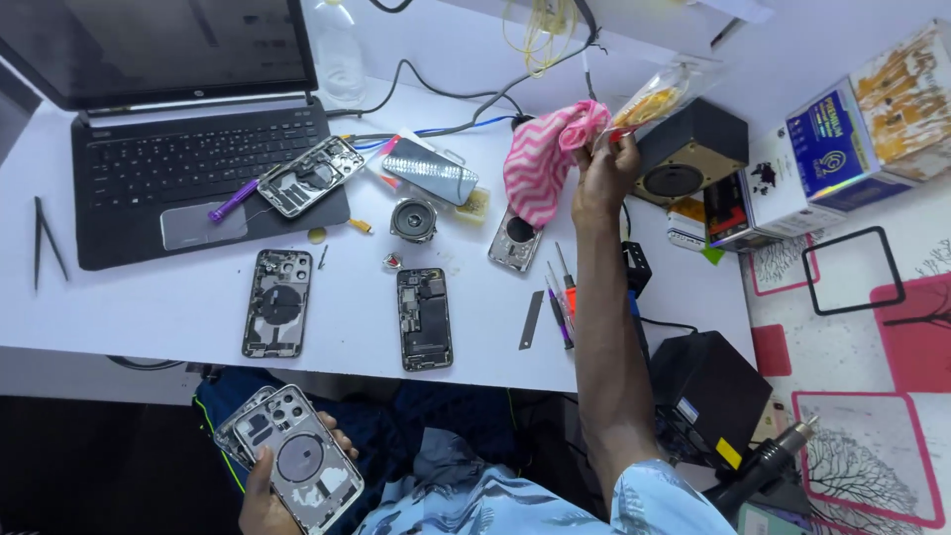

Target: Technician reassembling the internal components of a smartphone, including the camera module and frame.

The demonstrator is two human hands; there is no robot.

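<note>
At the lower left of the frame the left hand (265, 495) grips a stack of phone housings (290, 458), inner side up, held over the lap below the tabletop (149, 317) edge. At the lower right lies a hot-air gun (768, 461) beside a black box (705, 388).

On the near strip of the tabletop lie two opened phones: a back shell (277, 302) at centre left and a phone body (425, 318) with its board showing at centre. Right of these lie a metal blade (531, 319) and a few screwdrivers (562, 292), just beside the right forearm, which crosses the tabletop's right part.

Farther up sit a small round speaker (413, 219), another housing (515, 241) partly under the cloth, and a phone (430, 171) with a shiny face. A laptop (188, 129) fills the upper left, with a gutted frame (310, 175) and a purple tool (232, 200) resting on it; tweezers (45, 241) lie at the far left.

At upper centre the right hand (601, 173) is closed on a pink striped cloth (547, 159) and a clear plastic bag (654, 99). Behind it stand a black speaker box (688, 149) and printed cartons (852, 139); cables (446, 99) run along the far edge.
</note>
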